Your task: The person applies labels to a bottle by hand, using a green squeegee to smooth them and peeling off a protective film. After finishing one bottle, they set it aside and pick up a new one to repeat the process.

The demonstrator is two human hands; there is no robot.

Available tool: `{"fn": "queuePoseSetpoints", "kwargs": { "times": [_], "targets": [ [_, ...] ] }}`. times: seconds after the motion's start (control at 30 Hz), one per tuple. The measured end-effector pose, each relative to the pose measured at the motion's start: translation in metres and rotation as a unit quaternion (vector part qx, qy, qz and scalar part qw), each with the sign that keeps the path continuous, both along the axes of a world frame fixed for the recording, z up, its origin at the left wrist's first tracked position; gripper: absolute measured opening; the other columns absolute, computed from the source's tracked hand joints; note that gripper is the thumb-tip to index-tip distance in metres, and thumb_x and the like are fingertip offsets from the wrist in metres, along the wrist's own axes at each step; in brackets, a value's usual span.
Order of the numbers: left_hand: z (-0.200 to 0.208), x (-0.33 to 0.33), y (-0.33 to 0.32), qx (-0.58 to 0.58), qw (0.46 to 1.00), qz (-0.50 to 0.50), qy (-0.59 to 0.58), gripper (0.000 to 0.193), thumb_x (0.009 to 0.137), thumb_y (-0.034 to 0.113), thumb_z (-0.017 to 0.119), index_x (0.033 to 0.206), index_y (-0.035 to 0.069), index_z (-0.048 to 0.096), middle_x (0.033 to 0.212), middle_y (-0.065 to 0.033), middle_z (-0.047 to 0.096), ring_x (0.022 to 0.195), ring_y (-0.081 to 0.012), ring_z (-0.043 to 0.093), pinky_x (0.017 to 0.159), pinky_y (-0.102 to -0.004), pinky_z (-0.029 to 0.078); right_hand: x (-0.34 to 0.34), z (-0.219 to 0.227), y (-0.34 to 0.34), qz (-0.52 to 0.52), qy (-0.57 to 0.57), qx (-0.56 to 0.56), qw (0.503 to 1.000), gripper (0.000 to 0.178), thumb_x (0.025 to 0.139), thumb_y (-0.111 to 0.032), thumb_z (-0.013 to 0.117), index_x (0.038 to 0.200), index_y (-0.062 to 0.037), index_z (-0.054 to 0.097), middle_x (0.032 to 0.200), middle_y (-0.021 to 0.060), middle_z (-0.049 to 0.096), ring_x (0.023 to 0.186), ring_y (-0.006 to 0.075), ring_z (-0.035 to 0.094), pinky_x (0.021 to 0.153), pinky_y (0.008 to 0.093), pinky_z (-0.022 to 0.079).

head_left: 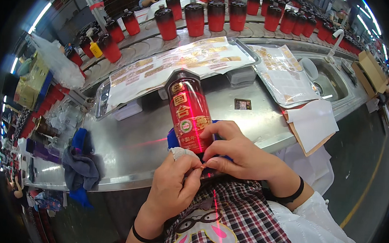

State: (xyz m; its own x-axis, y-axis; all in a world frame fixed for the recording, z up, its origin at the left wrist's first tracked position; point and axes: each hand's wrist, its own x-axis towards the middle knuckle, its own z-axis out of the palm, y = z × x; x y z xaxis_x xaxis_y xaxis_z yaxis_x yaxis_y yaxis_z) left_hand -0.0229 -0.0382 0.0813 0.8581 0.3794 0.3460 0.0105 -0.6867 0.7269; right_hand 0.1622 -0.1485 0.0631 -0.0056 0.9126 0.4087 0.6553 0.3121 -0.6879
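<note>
A glossy red glass bottle with gold lettering (188, 108) lies neck-away at the silver metal bench's (255, 129) near edge. By the bottle's base, the person's left hand (173, 186) and right hand (241, 155) meet, fingers closely pinched; I can't tell on what. White gold-patterned sheets (132, 85) lie beyond the bottle.

I see a steel tabletop (126, 157) with a sink (335, 80), dark floor (374, 210) bearing a yellow line (367, 187), bright tube lights (40, 17).
</note>
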Motion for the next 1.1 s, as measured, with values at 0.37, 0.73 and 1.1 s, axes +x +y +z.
{"fn": "queuePoseSetpoints", "kwargs": {
  "times": [0.37,0.73,1.1],
  "targets": [
    [-0.012,-0.009,0.004,-0.088,0.995,0.035,0.006,0.010,0.081,-0.002,0.058,0.090,0.000,0.062,0.082,-0.0083,0.057,0.068,-0.0150,0.053,0.062,-0.0276,0.042,-0.014,0.004,0.004,-0.046,-0.048,0.030,0.997,0.018,0.081,-0.018,0.073,0.091,-0.0064,0.064,0.115,0.0139,0.050,0.114,0.0357,0.043,0.099,0.0445,0.036],
    [-0.019,-0.009,0.004,-0.158,0.987,0.031,-0.006,0.011,0.082,0.000,0.059,0.092,0.003,0.061,0.077,-0.0085,0.053,0.060,-0.0155,0.050,0.056,-0.0291,0.041,-0.015,0.006,0.007,-0.029,-0.048,0.016,0.998,0.018,0.077,-0.014,0.075,0.084,-0.0061,0.061,0.112,0.0139,0.050,0.111,0.0361,0.044,0.096,0.0448,0.037],
    [-0.060,-0.009,0.011,-0.065,0.984,0.136,-0.099,0.030,0.082,0.015,0.070,0.108,0.003,0.059,0.099,-0.0129,0.059,0.082,-0.0244,0.055,0.073,-0.0351,0.044,-0.002,0.002,-0.006,-0.057,-0.012,-0.025,0.998,0.013,0.080,-0.015,0.074,0.082,-0.0071,0.063,0.113,0.0119,0.051,0.112,0.0328,0.044,0.097,0.0432,0.036]
  ]
}}
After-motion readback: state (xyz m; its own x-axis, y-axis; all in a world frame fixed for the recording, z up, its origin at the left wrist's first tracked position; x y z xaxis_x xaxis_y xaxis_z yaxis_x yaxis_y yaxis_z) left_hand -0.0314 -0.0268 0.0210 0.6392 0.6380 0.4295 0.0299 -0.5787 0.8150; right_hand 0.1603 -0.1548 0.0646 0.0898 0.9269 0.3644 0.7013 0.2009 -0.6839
